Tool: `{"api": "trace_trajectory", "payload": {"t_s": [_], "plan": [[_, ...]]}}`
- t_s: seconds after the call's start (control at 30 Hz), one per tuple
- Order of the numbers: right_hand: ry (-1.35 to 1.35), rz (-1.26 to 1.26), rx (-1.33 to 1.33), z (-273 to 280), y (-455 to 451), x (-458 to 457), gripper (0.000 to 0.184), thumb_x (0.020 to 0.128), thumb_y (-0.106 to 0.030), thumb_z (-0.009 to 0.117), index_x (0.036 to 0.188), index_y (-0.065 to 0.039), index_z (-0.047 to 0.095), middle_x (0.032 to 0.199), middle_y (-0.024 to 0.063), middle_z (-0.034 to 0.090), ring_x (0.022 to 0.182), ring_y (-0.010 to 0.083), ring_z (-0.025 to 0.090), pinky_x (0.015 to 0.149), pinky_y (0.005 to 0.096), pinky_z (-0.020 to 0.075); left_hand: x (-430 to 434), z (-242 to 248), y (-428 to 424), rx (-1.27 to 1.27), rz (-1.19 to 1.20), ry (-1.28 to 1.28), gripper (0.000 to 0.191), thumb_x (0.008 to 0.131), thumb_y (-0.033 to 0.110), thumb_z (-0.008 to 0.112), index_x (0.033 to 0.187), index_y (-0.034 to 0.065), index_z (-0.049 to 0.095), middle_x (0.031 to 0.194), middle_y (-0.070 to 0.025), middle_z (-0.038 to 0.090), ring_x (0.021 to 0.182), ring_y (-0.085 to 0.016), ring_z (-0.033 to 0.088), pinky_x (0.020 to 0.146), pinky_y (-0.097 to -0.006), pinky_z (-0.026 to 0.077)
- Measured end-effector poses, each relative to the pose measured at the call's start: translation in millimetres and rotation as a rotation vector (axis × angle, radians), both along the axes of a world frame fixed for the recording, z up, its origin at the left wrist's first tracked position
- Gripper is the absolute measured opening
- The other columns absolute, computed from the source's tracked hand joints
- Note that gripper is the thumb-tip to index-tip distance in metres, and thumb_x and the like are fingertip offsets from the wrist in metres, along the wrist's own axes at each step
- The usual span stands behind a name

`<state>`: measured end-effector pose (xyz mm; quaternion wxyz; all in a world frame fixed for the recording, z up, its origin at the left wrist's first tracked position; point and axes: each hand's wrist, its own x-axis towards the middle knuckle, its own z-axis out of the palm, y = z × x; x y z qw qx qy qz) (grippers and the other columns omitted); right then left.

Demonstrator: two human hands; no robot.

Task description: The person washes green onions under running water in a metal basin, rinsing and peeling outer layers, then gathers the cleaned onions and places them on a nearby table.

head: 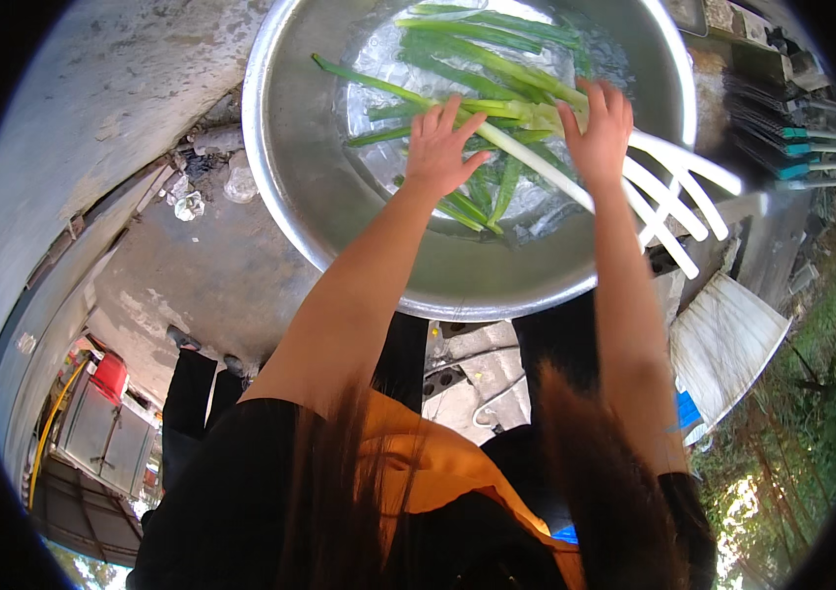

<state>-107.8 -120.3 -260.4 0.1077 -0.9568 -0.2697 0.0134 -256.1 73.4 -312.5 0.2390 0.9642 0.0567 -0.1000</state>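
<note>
A wide metal basin (pixel 261 96) of water lies before me. In it are several long green onions (pixel 536 166), their green leaves in the water and their white stalks reaching over the right-hand rim. My left hand (pixel 438 151) is spread palm down over the leaves at the middle, its fingers apart near one long onion. Slightly blurred, my right hand (pixel 600 136) lies over the bunch where green turns to white. Its thumb is apart from the fingers, and its palm side is hidden, so its grip on the stalks is unclear.
Dark-bristled brooms (pixel 794 151) with pale handles stand at the right. Below them is a white ribbed container (pixel 729 346). Another person's dark-trousered legs (pixel 188 391) show at lower left. A wall (pixel 115 81) runs along the left, with crumpled plastic (pixel 189 205) on the concrete floor (pixel 196 273).
</note>
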Motion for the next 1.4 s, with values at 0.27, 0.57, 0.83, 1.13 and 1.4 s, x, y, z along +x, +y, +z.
{"api": "trace_trajectory", "payload": {"t_s": [0.27, 0.57, 0.83, 1.13, 1.4], "plan": [[0.673, 0.166, -0.730, -85.8, 59.1, 21.0, 0.091, 0.085, -0.076, 0.038, 0.140, -0.003, 0.041, 0.146, 0.0213, 0.037, 0.118, 0.0385, 0.056, 0.099, 0.0523, 0.0448, -44.0, -25.8, -39.0, -0.353, 0.947, -0.171, 0.104, 0.071, 0.043, 0.082, 0.143, -0.0053, 0.022, 0.143, -0.0347, 0.017, 0.126, -0.044, 0.035, 0.107, -0.0506, 0.029], [0.519, 0.045, -0.380, -82.5, 48.5, 63.6, 0.107, 0.055, -0.080, 0.070, 0.132, -0.008, 0.055, 0.123, 0.0204, 0.060, 0.113, 0.0325, 0.060, 0.097, 0.0438, 0.0448, 28.4, -47.4, -51.6, -0.240, 1.452, 0.170, 0.087, 0.059, 0.042, 0.089, 0.113, -0.0090, 0.044, 0.111, -0.0239, 0.048, 0.110, -0.038, 0.043, 0.099, -0.0506, 0.032], [0.821, 0.150, 0.039, -106.9, 82.6, -5.3, 0.067, 0.092, -0.065, 0.041, 0.146, -0.026, 0.038, 0.148, 0.0133, 0.040, 0.144, 0.0366, 0.020, 0.117, 0.0556, 0.0104, 29.1, -69.8, -0.1, -0.866, 1.381, -0.157, 0.056, 0.079, 0.040, 0.074, 0.112, -0.0005, 0.051, 0.108, -0.0142, 0.054, 0.110, -0.032, 0.044, 0.095, -0.0446, 0.035], [0.314, 0.364, -0.399, -83.0, 117.3, -2.1, 0.069, 0.092, -0.062, 0.042, 0.150, -0.027, 0.027, 0.153, 0.0081, 0.028, 0.136, 0.0331, 0.031, 0.109, 0.0601, 0.0229, 25.4, -49.1, 22.4, -2.044, 1.486, 0.016, 0.052, 0.094, 0.049, 0.056, 0.122, 0.0067, 0.046, 0.124, -0.0116, 0.053, 0.110, -0.022, 0.055, 0.088, -0.0363, 0.046], [0.936, -0.584, -0.521, -103.2, 21.9, 41.2, 0.090, 0.085, -0.073, 0.046, 0.149, -0.011, 0.031, 0.152, 0.0170, 0.031, 0.141, 0.0311, 0.028, 0.112, 0.0475, 0.0239, -26.5, -27.6, -20.5, -0.930, 1.742, 0.214, 0.074, 0.081, 0.037, 0.077, 0.129, -0.0026, 0.038, 0.132, -0.0157, 0.041, 0.111, -0.025, 0.048, 0.093, -0.0376, 0.042]]}}
